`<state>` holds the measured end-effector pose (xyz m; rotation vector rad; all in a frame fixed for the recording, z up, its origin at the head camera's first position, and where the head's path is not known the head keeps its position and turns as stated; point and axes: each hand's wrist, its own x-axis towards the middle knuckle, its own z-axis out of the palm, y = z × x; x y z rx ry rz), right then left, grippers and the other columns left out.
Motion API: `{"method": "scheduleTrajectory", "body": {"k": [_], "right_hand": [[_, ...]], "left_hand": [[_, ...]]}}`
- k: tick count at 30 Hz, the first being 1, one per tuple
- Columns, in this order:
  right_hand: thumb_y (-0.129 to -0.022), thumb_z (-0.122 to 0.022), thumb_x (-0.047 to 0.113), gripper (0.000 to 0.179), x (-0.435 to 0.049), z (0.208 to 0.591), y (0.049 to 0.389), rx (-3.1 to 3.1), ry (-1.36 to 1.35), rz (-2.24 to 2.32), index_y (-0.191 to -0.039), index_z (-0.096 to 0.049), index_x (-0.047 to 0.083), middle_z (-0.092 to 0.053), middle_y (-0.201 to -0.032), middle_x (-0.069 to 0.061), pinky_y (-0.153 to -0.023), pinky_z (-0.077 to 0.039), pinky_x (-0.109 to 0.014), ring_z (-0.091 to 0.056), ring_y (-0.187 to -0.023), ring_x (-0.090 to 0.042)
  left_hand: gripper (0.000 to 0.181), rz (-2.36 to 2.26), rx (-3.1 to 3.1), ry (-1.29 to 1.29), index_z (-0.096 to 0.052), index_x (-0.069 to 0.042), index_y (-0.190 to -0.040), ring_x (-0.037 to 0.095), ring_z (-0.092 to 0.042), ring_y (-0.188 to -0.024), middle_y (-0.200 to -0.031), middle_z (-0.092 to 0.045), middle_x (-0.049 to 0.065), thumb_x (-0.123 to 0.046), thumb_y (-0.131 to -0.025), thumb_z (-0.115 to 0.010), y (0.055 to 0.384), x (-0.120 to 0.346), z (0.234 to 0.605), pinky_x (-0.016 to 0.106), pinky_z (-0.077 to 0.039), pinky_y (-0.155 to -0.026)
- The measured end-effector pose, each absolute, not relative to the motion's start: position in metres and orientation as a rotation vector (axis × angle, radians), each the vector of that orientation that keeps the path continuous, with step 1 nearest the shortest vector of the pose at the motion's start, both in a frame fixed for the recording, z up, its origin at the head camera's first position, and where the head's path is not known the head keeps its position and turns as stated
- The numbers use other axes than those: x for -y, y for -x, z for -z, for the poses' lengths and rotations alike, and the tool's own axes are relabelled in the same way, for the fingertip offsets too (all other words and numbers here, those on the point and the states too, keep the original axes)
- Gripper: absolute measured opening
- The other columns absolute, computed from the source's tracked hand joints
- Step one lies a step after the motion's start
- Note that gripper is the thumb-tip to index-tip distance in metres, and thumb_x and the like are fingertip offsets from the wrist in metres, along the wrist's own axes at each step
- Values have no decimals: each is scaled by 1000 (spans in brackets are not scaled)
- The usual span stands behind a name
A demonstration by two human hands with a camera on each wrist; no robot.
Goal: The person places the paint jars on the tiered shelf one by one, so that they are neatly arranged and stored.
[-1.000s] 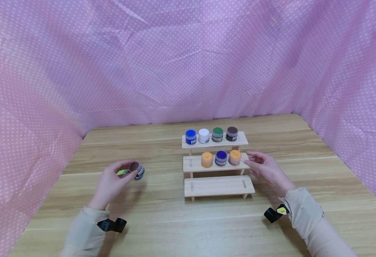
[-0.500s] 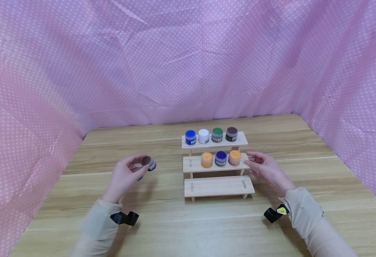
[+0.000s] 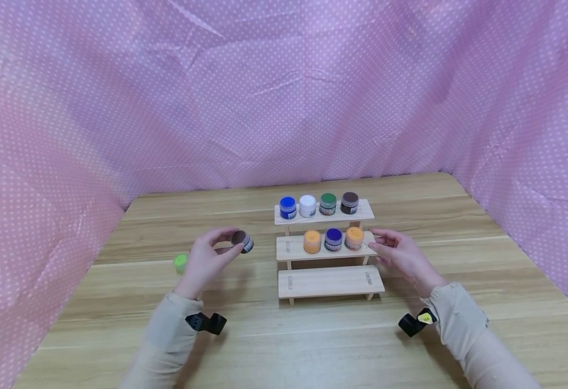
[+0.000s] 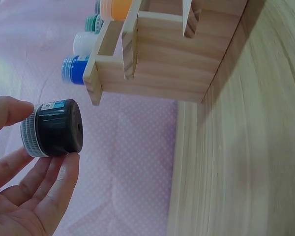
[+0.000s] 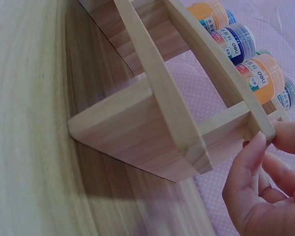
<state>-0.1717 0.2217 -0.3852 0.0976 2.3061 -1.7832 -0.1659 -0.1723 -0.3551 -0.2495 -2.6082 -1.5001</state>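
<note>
My left hand [image 3: 211, 259] pinches a dark brown paint jar [image 4: 59, 128] between thumb and fingers, holding it tilted in the air left of the wooden rack. My right hand [image 3: 405, 256] grips the right end of the rack's middle shelf [image 5: 236, 93] between thumb and fingers. That middle shelf carries an orange jar [image 3: 312, 242], a dark blue jar [image 3: 333, 239] and a second orange jar [image 3: 354, 238]. On the top shelf stand a blue jar [image 3: 288, 208], a white jar [image 3: 307, 206], a green jar [image 3: 328, 204] and a brown jar [image 3: 349, 203]. The bottom shelf [image 3: 330, 282] is bare.
A light green jar [image 3: 181, 263] stands on the wooden table [image 3: 245, 346], left of my left wrist and partly behind the hand. A pink dotted cloth [image 3: 284, 108] hangs behind the table and along both sides.
My left hand has carried the brown jar rightward and slightly farther from me, toward the rack. The light green jar has come into fuller view behind it. My right hand stays put.
</note>
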Motion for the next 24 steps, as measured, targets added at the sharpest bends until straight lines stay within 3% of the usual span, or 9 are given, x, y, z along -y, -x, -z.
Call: {"method": "scheduleTrajectory", "body": {"k": [24], "right_hand": [[-91, -59, 18, 59, -221, 384, 171, -2301, -90, 1779, -142, -32, 3, -53, -98, 4, -66, -52, -16, -52, -76, -1]], "left_hand": [[34, 1511, 2603, 361, -64, -10, -113, 20, -59, -105, -109, -63, 8, -15, -80, -72, 170, 130, 353, 26, -56, -81]]}}
